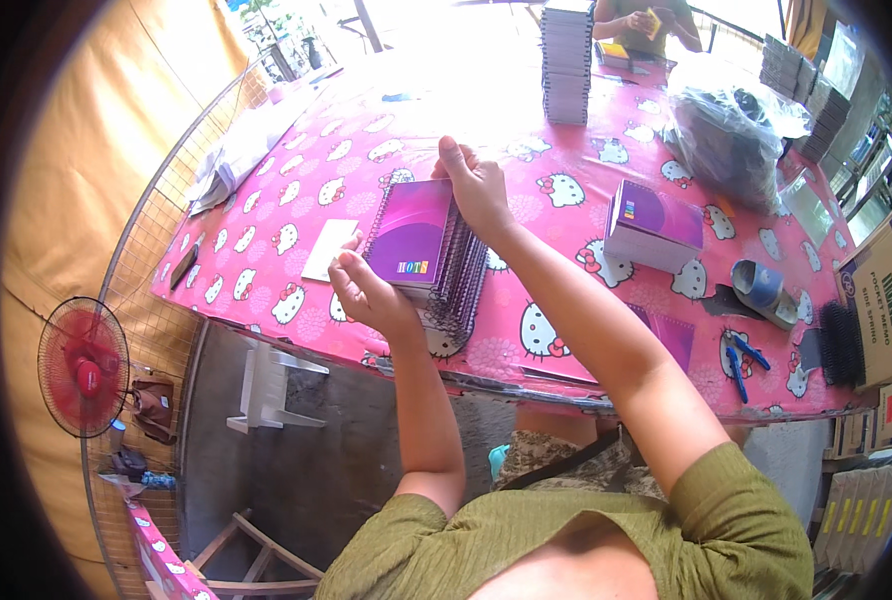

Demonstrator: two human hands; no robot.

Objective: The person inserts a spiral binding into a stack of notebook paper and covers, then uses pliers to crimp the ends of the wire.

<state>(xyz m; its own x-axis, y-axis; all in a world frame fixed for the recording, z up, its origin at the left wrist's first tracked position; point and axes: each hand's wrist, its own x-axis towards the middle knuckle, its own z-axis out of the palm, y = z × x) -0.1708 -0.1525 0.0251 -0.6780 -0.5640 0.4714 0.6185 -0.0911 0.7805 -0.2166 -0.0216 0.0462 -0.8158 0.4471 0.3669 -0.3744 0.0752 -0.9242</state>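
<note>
Flanking the purple spiral-notebook stack (406, 232), my left hand (368, 298) and right hand (478, 192) half-curl; any grip I can't tell.

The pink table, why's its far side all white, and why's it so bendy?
Head view: glare washes out the pink table toward its far side; the fisheye lens bends its edges; picture corners are black; the purple notebook stack looks fairly clear.

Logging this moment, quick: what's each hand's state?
Left hand: loosely open, at the near end of the notebook stack.
Right hand: partly curled at its far end; whether gripping, cannot be told.
</note>
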